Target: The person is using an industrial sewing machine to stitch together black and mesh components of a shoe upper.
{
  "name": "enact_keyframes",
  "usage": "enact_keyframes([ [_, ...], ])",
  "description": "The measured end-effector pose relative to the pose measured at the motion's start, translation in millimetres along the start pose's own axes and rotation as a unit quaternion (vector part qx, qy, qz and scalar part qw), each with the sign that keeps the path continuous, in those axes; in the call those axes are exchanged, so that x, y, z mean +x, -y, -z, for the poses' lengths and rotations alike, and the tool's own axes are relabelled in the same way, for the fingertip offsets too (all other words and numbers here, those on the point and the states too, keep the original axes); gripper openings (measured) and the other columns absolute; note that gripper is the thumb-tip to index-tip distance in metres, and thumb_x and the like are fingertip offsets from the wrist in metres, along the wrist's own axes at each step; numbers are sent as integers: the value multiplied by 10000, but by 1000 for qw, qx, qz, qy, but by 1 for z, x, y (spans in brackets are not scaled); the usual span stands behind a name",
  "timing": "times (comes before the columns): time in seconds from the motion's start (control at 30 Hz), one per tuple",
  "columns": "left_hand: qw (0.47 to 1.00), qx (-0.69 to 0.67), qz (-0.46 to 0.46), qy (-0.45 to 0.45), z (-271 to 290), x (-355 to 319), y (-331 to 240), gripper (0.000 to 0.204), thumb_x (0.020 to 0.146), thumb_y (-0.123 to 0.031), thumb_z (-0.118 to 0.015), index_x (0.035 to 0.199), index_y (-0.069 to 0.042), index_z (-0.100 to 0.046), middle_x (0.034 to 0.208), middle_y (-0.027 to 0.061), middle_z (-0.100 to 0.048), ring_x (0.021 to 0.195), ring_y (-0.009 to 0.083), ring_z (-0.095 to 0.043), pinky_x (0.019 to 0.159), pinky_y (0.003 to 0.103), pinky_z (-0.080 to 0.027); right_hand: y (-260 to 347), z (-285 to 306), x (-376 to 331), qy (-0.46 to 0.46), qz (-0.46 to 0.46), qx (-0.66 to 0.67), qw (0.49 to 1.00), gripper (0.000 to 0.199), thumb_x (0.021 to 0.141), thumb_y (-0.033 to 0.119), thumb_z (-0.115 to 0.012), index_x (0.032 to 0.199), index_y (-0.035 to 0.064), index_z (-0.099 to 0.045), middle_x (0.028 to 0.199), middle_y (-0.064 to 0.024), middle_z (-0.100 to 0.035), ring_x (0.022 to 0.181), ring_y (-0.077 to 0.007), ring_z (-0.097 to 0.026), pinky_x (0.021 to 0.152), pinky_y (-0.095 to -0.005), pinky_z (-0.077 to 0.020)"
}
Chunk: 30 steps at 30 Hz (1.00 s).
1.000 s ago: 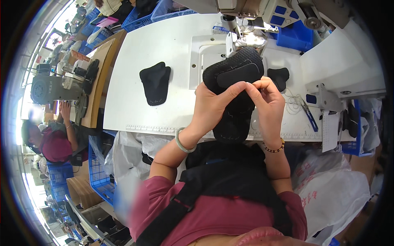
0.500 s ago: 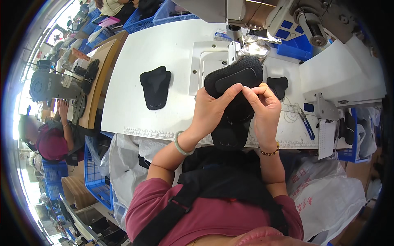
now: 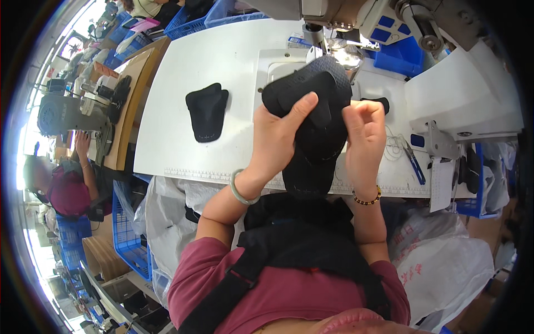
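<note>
My left hand grips a black padded fabric piece with a textured upper face, its thumb pressed flat on a smooth black flap. At the right edge of that piece, my right hand is closed in a pinch; exactly what lies between its fingertips is partly hidden. Below my hands, another black section with pale stitches hangs over the table's front edge. A similar black piece lies on the white table to the left. Behind my right hand, part of another black piece shows.
The sewing machine stands just beyond the held piece. Blue-handled thread snips and loose thread lie at the right. A ruler strip runs along the front edge. A blue tray sits behind. At far left, a co-worker sits by another machine.
My hands have parted: the right hand moved from the middle of the piece to its right edge. The held piece shifted slightly up and left, and the left thumb now lies across the flap.
</note>
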<state>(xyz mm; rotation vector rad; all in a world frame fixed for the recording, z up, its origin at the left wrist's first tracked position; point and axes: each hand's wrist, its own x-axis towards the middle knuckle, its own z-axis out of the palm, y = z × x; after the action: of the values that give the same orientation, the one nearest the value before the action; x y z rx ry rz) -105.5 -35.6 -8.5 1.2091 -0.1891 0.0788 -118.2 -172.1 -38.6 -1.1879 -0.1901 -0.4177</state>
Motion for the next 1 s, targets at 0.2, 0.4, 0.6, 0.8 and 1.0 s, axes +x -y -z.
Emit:
enact_keyframes([
  [0.2,994,-106,37,-6,0,3,-12,183,864,-79,-653,998,45,-640,928,65,-668,795,117,-621,729,242,-500,2,33,18,77,342,-436,829,155,895,61,-595,1038,68,-653,1022,-27,-553,858,-141,-562,770,-258,-450],
  [0.4,992,-123,36,0,-2,1,-16,169,862,-55,-649,995,49,-636,914,76,-665,773,121,-625,709,246,-517,0,41,40,151,513,-454,713,380,703,87,-726,1047,244,-688,1033,45,-505,889,-121,-481,714,-249,-411],
  [0.6,992,-119,45,-1,-3,2,-18,175,857,-60,-650,987,56,-627,906,76,-661,774,125,-627,701,252,-520,5,37,48,173,624,-475,596,377,692,86,-653,1030,251,-681,955,49,-490,802,-107,-482,706,-256,-404],
  [0.8,986,-139,75,-51,4,6,-17,196,857,-87,-632,1014,29,-625,929,61,-653,807,131,-622,718,263,-513,22,13,49,227,529,-469,670,399,648,171,-637,1038,209,-709,888,59,-528,816,-118,-480,741,-284,-350],
  [1.0,992,-117,41,-31,2,44,-14,182,861,-93,-592,996,20,-639,880,32,-647,805,106,-611,710,247,-494,18,2,70,162,494,-485,703,409,610,264,-690,1018,236,-680,908,73,-514,802,-111,-490,717,-282,-342],
])
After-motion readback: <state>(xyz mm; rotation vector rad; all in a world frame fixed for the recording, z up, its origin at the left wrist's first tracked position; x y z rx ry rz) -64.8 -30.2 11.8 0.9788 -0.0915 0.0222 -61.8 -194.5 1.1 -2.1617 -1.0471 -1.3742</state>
